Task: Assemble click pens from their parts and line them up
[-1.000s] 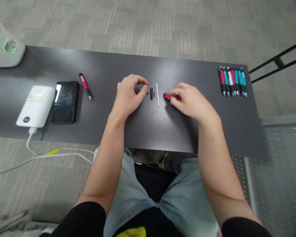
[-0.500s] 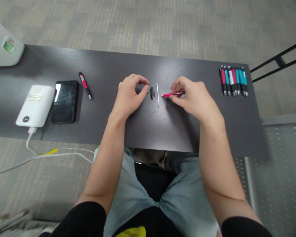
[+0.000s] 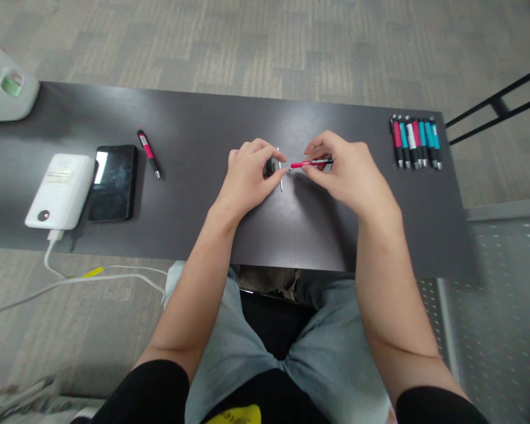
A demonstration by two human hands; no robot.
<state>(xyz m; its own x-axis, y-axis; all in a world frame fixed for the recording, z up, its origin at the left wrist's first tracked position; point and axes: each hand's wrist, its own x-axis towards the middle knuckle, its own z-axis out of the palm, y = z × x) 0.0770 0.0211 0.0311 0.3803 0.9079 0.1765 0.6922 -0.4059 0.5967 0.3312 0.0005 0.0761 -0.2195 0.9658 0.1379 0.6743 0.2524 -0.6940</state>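
My right hand (image 3: 335,158) pinches a red and black pen barrel (image 3: 302,164), its red end pointing left. Close to that end, the thumb and fingertips of my left hand (image 3: 251,174) come together; whatever they may hold is too small to make out. A thin silver refill (image 3: 281,184) lies on the table, partly covered by my left fingers. Under the curve of that hand sits a small black pen part (image 3: 269,168), partly hidden.
Several coloured pens (image 3: 415,142) lie in a row at the right. To the left are a red and black pen (image 3: 149,152), a black phone (image 3: 113,184) and a white power bank (image 3: 60,191) with a cable (image 3: 48,259). A whitish container (image 3: 24,97) stands at the table's far left.
My left hand has moved right, over the small black part and the refill, up to the tip of the barrel. My right hand still holds the barrel in nearly the same place.
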